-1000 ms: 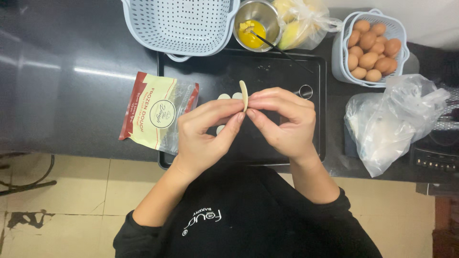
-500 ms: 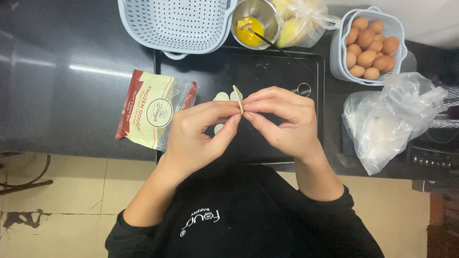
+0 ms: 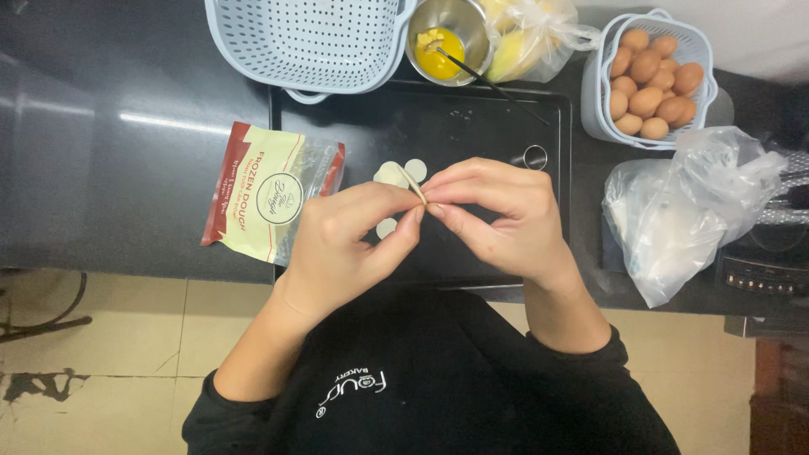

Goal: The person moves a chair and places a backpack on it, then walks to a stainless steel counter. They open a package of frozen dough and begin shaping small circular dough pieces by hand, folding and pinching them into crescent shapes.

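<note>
My left hand and my right hand meet over a black tray. Together their fingertips pinch a small pale dough disc, held edge-on between thumbs and forefingers. A few more small round dough pieces lie on the tray just beyond my fingers, and one shows below my left thumb. A red and cream dough bag lies on the dark counter left of my left hand.
A pale blue perforated basket sits at the back left. A steel bowl of yellow egg yolk with a thin stick stands beside a plastic bag. A blue basket of brown eggs and a crumpled clear bag are at the right.
Both hands have kept pinching the dough disc, working it lower and tilting it toward the left; the view has shifted slightly. Nothing else has moved.
</note>
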